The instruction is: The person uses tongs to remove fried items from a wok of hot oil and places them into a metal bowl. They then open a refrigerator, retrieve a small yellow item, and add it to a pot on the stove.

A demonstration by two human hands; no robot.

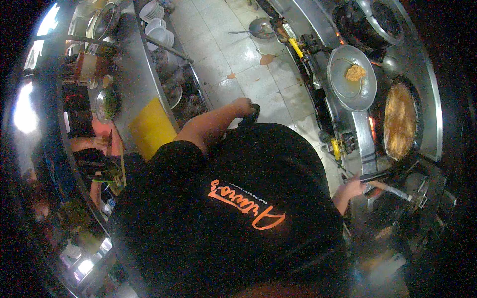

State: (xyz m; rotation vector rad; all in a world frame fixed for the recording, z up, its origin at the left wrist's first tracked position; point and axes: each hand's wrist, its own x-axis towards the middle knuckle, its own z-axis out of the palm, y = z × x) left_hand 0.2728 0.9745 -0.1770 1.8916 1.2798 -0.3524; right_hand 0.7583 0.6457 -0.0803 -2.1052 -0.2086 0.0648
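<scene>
My left hand [243,107] is in front of my belly, fingers curled, beside a small black object [253,112] that may be a shoe tip; whether the hand holds anything is unclear. At the right, my blurred right hand [351,190] is closed around a dark handle [376,176], whose far end I cannot make out. Beyond it, a wide pan of bubbling brown oil [400,123] sits on the stove. A metal wok [344,89] holds a lump of light brown food [355,72] and a little liquid. A pale-handled utensil [391,189] lies near the right hand.
Stove valves with yellow handles [296,47] line the range's front. A small pan [262,28] is near them, over the tiled floor [231,44] with brown spills. On the left are a steel counter [130,70], a yellow board [152,128], stacked white bowls [152,11] and a co-worker's hand [97,142] with a knife.
</scene>
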